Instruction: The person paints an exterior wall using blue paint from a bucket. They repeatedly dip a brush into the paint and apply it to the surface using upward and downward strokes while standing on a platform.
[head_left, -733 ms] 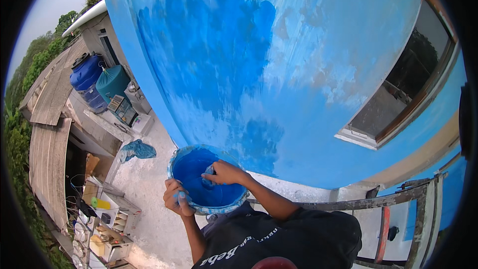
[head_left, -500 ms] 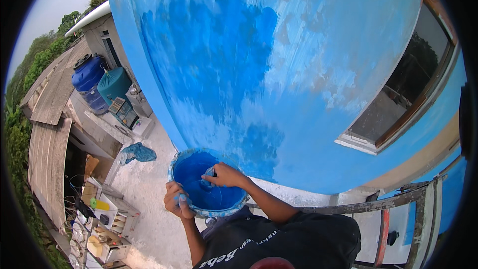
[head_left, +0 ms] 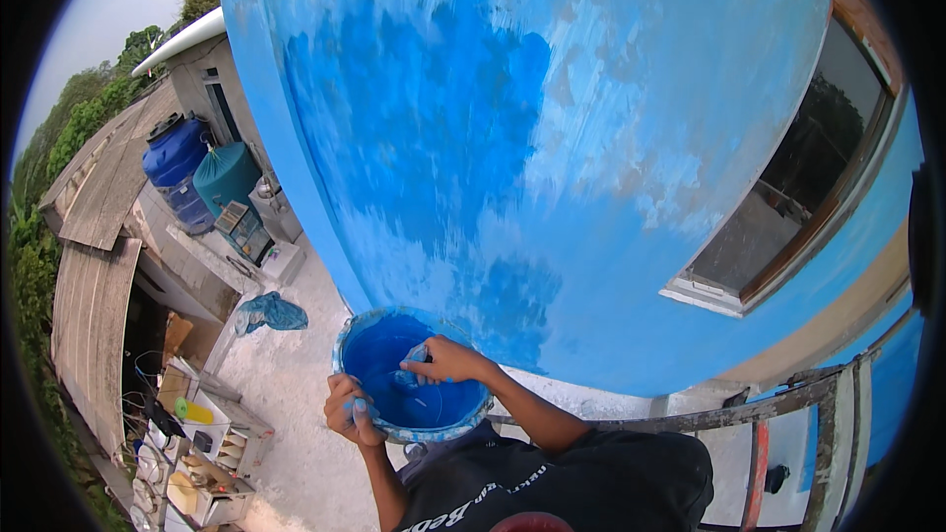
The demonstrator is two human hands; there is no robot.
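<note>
A paint-smeared bucket (head_left: pixel 360 330) of blue paint stands tilted against my front, below the wall. My left hand (head_left: pixel 352 409) is closed over its near left rim, with light blue paint on the thumb. Inside the bucket's mouth, my right hand (head_left: pixel 443 360) grips what looks like a stubby, paint-caked paintbrush (head_left: pixel 405 377), its lower end down by the paint. Fingers and paint hide much of its shape. In front rises a light blue wall (head_left: pixel 631 266) bearing a darker, wet-looking blue patch (head_left: pixel 414 108) with ragged edges.
A window (head_left: pixel 798 167) is set in the wall at right. Metal railing or scaffold bars (head_left: pixel 838 424) stand at lower right. On the pale floor (head_left: pixel 296 384) lies a blue plastic sheet (head_left: pixel 271 311). Tanks (head_left: pixel 177 163) and a cluttered shelf (head_left: pixel 212 458) are at left.
The bucket appears slightly lower in view, its mouth tilted a little differently. My right hand has shifted slightly down and right, the brush staying inside the bucket. My left hand keeps the rim.
</note>
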